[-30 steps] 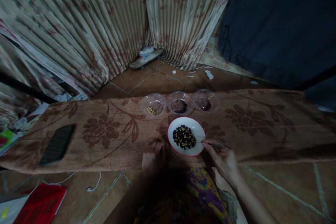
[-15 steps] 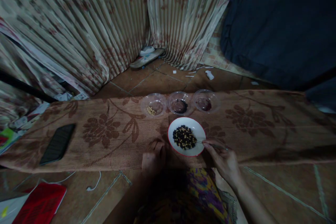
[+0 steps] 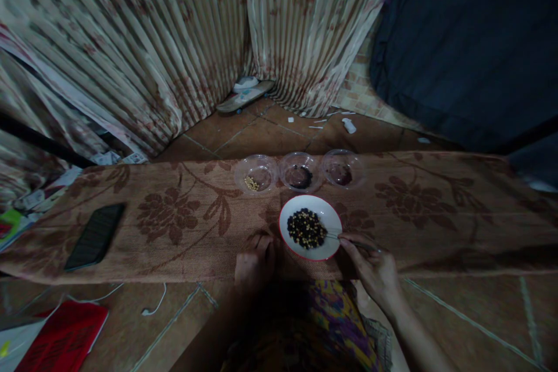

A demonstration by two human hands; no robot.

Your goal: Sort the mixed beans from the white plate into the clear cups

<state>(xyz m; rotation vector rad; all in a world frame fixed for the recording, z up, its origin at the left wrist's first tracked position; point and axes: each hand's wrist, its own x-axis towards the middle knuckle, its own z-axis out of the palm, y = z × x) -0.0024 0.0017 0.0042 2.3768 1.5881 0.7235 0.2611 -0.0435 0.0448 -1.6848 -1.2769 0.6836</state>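
Note:
A white plate with a red rim (image 3: pixel 311 202) holds a mix of black and pale yellow beans (image 3: pixel 305 228). Between the thumb and fingers of my right hand (image 3: pixel 375 270) are thin metal tweezers (image 3: pixel 333 235), their two tips at the right side of the beans. My left hand (image 3: pixel 254 257) rests curled at the table's near edge, left of the plate, and no object shows in it. Behind the plate stand three clear plastic bowls: the left bowl (image 3: pixel 265 165) has pale beans, the middle bowl (image 3: pixel 290 168) black ones, the right bowl (image 3: pixel 355 171) dark reddish ones.
A brown flowered cloth (image 3: pixel 196 250) covers the long narrow table. On its left lies a black phone (image 3: pixel 96 235). A skateboard (image 3: pixel 246 97) and small white scraps are on the tiled floor beyond. A red bag (image 3: pixel 65 334) and white earphones (image 3: pixel 152 305) lie below left.
The view has shifted very slightly. Both hands, the tweezers and the plate stay in nearly the same place.

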